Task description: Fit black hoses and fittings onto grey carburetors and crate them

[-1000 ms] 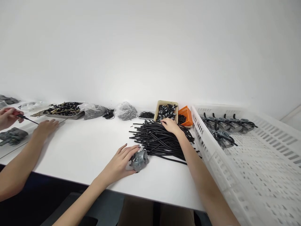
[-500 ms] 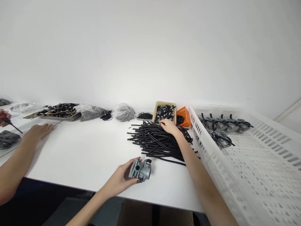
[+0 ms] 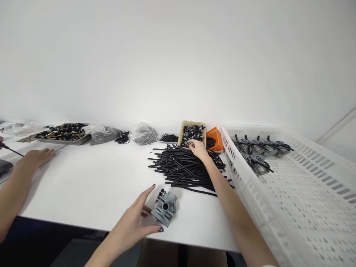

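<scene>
A grey metal carburetor (image 3: pixel 166 207) rests near the front edge of the white table. Around its left side is my left hand (image 3: pixel 135 218), thumb and forefinger spread apart, the lower fingers close to or touching the part. My right hand (image 3: pixel 198 147) reaches to the front rim of a cream bin (image 3: pixel 181 130) of small black and grey parts. Its fingers are pinched together there; what they hold, if anything, is too small to make out. Under my right wrist and forearm lies a pile of black hoses (image 3: pixel 186 167).
A white perforated crate (image 3: pixel 250 193) with several carburetors stands at right. Behind the hoses are an orange basket (image 3: pixel 218 139) and a tray of black rings (image 3: pixel 169 138). Bags of small parts (image 3: pixel 144 133) and a metal tray (image 3: pixel 79 141) stand leftward, near another person's hands (image 3: pixel 39 157).
My left hand has loosened and spread its fingers, and the carburetor has turned. My right hand stays at the bin's front. The view has shifted slightly.
</scene>
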`<state>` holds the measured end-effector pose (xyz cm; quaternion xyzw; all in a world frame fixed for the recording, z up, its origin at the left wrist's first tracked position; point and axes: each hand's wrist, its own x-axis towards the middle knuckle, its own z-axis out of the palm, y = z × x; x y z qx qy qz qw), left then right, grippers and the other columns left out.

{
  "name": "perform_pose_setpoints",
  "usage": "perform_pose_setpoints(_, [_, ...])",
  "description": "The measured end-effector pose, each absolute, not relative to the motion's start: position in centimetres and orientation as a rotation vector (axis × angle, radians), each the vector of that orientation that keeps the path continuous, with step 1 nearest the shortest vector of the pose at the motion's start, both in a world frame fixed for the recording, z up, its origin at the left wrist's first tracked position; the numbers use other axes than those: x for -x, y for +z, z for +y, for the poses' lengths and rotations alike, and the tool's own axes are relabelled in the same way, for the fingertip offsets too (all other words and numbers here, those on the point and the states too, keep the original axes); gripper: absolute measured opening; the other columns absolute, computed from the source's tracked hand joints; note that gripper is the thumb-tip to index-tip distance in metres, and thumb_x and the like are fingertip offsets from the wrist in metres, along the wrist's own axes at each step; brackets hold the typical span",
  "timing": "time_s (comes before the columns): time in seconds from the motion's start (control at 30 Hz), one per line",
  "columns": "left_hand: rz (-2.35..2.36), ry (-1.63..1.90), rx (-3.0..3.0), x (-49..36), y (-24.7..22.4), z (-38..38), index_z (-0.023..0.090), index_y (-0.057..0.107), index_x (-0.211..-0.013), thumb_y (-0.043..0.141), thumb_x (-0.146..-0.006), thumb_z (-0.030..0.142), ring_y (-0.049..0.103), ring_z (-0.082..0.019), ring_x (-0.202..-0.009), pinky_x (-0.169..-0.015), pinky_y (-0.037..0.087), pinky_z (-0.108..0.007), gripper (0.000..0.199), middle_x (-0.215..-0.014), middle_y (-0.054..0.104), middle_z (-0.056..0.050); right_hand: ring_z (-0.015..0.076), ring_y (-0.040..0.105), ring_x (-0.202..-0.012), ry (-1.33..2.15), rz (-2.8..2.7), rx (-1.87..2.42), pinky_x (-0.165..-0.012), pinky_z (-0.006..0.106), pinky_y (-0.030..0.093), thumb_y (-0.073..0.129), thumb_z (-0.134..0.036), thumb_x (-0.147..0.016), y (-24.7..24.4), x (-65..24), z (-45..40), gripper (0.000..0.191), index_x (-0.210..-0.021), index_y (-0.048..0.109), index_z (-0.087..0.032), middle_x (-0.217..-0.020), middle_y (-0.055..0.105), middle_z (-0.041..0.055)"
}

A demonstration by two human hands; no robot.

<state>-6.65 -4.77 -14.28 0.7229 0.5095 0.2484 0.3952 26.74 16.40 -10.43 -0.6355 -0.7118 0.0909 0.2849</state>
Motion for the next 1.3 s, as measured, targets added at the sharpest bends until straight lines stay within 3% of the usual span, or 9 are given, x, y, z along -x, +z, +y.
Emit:
perform_pose_setpoints(0.13, [1.071, 0.574, -1.857, 5.7, -13.5, -1.5, 0.031, 0.036, -0.158, 0.088, -0.062, 0.024, 0.041, -0.037, -0.146, -0.123, 0.033, -0.052, 0.109, -0.159, 0.043, -0.012, 0.0225, 0.072, -0.109, 0.237, -1.892, 1.695, -0.101, 0.038, 0.052, 0.056, -0.010, -0.097, -10.4, -26.6, 16.3, 0.030, -0.120, 0.073, -0.016, -0.115, 0.078, 0.0104])
perform_pose_setpoints(0.2, [0.913, 0.539, -1.758, 4.4, -13.5, -0.7, 0.026, 0.043, -0.151, 0.088, -0.060, 0.022, 0.049, -0.036, -0.138, -0.118, 0.040, -0.049, 0.101, -0.152, 0.051, -0.013, 0.0229, 0.069, -0.116, 0.228, -1.895, 1.688, -0.105, 0.039, 0.050, 0.055, -0.010, -0.098, -10.5, -26.6, 16.3, 0.028, -0.116, 0.075, -0.017, -0.122, 0.075, 0.0115])
perform_pose_setpoints(0.3, [0.818, 0.538, -1.637, 2.3, -13.6, -0.8, 0.021, 0.050, -0.132, 0.090, -0.061, 0.024, 0.065, -0.028, -0.109, -0.096, 0.054, -0.040, 0.081, -0.120, 0.068, -0.008, 0.0236, 0.066, -0.120, 0.218, -1.890, 1.682, -0.105, 0.042, 0.050, 0.057, -0.012, -0.099, -10.7, -26.6, 16.3, 0.023, -0.115, 0.072, -0.016, -0.126, 0.072, 0.0111])
perform_pose_setpoints(0.47, [0.872, 0.641, -1.602, 0.4, -13.5, -2.0, 0.021, 0.046, -0.107, 0.089, -0.059, 0.019, 0.064, -0.017, -0.078, -0.072, 0.053, -0.030, 0.064, -0.092, 0.070, 0.001, 0.0219, 0.070, -0.104, 0.243, -1.885, 1.673, -0.097, 0.045, 0.056, 0.063, -0.024, -0.100, -11.1, -26.9, 16.7, 0.016, -0.112, 0.069, -0.016, -0.109, 0.073, 0.0062])
perform_pose_setpoints(0.63, [0.915, 0.757, -1.643, -0.8, -11.2, -1.5, 0.023, 0.044, -0.105, 0.086, -0.061, 0.019, 0.069, -0.020, -0.083, -0.075, 0.055, -0.033, 0.061, -0.097, 0.074, -0.001, 0.0235, 0.067, -0.111, 0.228, -1.860, 1.617, -0.100, 0.048, 0.055, 0.067, -0.024, -0.098, -11.6, -27.3, 17.3, 0.018, -0.114, 0.068, -0.015, -0.122, 0.069, 0.0082])
perform_pose_setpoints(0.8, [0.978, 0.881, -1.902, -2.6, -6.1, -0.2, 0.025, 0.048, -0.109, 0.089, -0.061, 0.034, 0.071, -0.023, -0.085, -0.078, 0.055, -0.035, 0.064, -0.100, 0.074, -0.002, 0.0227, 0.067, -0.109, 0.267, -1.788, 1.550, -0.099, 0.047, 0.055, 0.069, -0.024, -0.097, -12.0, -27.2, 17.3, 0.012, -0.103, 0.070, -0.014, -0.117, 0.070, 0.0072])
perform_pose_setpoints(1.07, [1.125, 1.150, -2.133, -5.5, 0.2, 3.0, 0.025, 0.049, -0.106, 0.087, -0.061, 0.050, 0.070, -0.027, -0.086, -0.076, 0.052, -0.037, 0.064, -0.098, 0.072, -0.004, 0.0204, 0.072, -0.085, 0.482, -1.529, 1.299, -0.085, 0.039, 0.059, 0.074, -0.026, -0.086, -8.2, -26.8, 15.6, 0.014, -0.081, 0.064, -0.017, -0.085, 0.072, 0.0029])
perform_pose_setpoints(1.2, [1.056, 1.321, -2.136, -6.1, 2.6, 4.8, 0.024, 0.048, -0.102, 0.086, -0.062, 0.052, 0.067, -0.025, -0.083, -0.073, 0.050, -0.033, 0.063, -0.093, 0.070, -0.002, 0.0226, 0.074, -0.104, 0.537, -1.353, 1.067, -0.096, 0.038, 0.059, 0.066, -0.035, -0.087, -3.5, -26.2, 13.1, 0.022, -0.102, 0.059, -0.021, -0.111, 0.075, 0.0093])
perform_pose_setpoints(1.3, [1.010, 1.397, -2.121, -6.1, 3.6, 5.6, 0.023, 0.048, -0.100, 0.086, -0.061, 0.050, 0.065, -0.022, -0.080, -0.071, 0.049, -0.031, 0.061, -0.089, 0.068, -0.001, 0.0205, 0.072, -0.115, 0.695, -1.206, 0.720, -0.105, 0.040, 0.057, 0.071, -0.038, -0.087, -0.1, -25.4, 9.8, 0.041, -0.121, 0.053, -0.028, -0.130, 0.071, 0.0056])
